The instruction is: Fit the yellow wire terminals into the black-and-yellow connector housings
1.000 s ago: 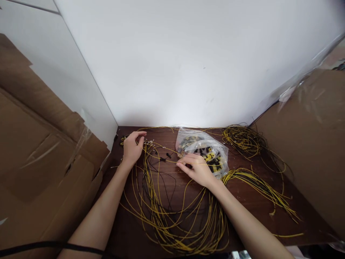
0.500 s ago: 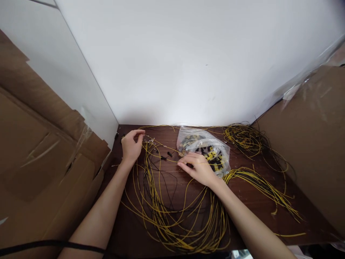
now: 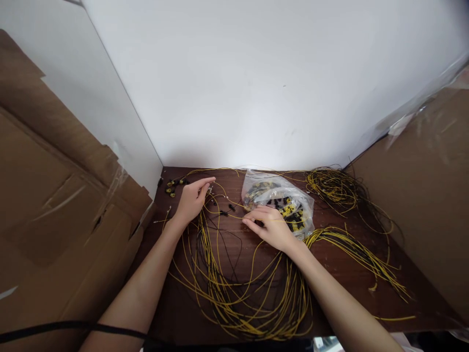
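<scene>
My left hand (image 3: 193, 198) has its fingers closed near the wire ends, at the top of the long bundle of yellow and black wires (image 3: 210, 264); a yellow wire runs from its fingertips. In my right hand (image 3: 267, 225), thumb and fingers pinch a yellow wire (image 3: 234, 216) that stretches leftward. Beside and behind that hand lies a clear plastic bag (image 3: 273, 188) with yellow and black parts (image 3: 293, 215) in it. Small black connectors (image 3: 232, 208) rest on the table between my hands.
Several yellow-and-black parts (image 3: 170, 190) lie at the back left of the brown table (image 3: 366, 303). A tangled wire coil (image 3: 331, 188) sits at the back right. Cardboard (image 3: 54, 210) stands at the left, more cardboard (image 3: 428, 195) at the right, with a white wall (image 3: 234, 88) behind.
My left hand has moved to the right, toward the wire ends, uncovering the small parts at the back left. The yellow wire between my hands now bends more. My right hand has hardly moved.
</scene>
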Demonstrator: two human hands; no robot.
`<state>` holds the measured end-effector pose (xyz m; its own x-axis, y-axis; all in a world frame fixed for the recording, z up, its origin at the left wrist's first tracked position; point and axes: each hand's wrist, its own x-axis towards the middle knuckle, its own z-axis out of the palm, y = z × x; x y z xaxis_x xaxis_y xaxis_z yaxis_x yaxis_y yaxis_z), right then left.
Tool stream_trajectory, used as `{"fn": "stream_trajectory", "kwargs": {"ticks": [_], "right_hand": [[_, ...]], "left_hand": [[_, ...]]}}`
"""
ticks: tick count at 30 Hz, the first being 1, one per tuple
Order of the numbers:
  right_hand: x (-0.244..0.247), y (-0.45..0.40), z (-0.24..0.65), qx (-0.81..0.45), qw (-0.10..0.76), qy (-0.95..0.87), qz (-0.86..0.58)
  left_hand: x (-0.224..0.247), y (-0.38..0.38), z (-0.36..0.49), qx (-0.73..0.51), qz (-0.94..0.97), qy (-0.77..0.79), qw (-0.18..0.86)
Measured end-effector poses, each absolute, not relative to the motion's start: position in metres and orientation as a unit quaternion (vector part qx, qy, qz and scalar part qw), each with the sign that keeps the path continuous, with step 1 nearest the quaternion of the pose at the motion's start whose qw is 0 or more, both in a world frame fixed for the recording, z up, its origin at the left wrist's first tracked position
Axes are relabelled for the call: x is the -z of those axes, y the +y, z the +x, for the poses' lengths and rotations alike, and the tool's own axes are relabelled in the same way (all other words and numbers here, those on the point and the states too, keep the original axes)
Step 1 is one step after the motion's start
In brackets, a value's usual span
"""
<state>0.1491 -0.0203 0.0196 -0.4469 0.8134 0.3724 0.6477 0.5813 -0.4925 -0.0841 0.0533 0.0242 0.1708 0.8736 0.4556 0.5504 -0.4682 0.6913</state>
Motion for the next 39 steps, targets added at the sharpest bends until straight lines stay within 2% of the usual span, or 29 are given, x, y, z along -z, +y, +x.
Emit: {"fn": "stream_trajectory", "kwargs": {"ticks": [6, 9, 15, 23, 29, 34, 39], "right_hand": [[-0.020, -0.020, 0.148, -0.171, 0.389, -0.785, -0.451], [-0.023, -0.020, 0.149, -0.172, 0.409, -0.773, -0.453], [-0.021, -0.021, 0.149, -0.130, 0.339, -0.836, -0.411], [-0.020, -0.022, 0.147, -0.110, 0.301, -0.860, -0.398], [-0.020, -0.023, 0.147, -0.110, 0.295, -0.864, -0.392], [-0.021, -0.021, 0.146, -0.111, 0.295, -0.866, -0.388], [-0.022, -0.021, 0.147, -0.112, 0.289, -0.868, -0.389]], "left_hand": [[-0.033, 0.049, -0.080, -0.458, 0.746, 0.468, 0.123], [-0.030, 0.052, -0.083, -0.466, 0.716, 0.513, 0.085], [-0.021, 0.058, -0.090, -0.495, 0.681, 0.519, 0.150], [-0.014, 0.079, -0.091, -0.468, 0.709, 0.505, 0.152], [-0.024, 0.103, -0.093, -0.311, 0.797, 0.510, 0.091], [-0.041, 0.115, -0.088, -0.200, 0.754, 0.625, 0.025], [-0.043, 0.129, -0.088, -0.226, 0.722, 0.639, 0.143]]}}
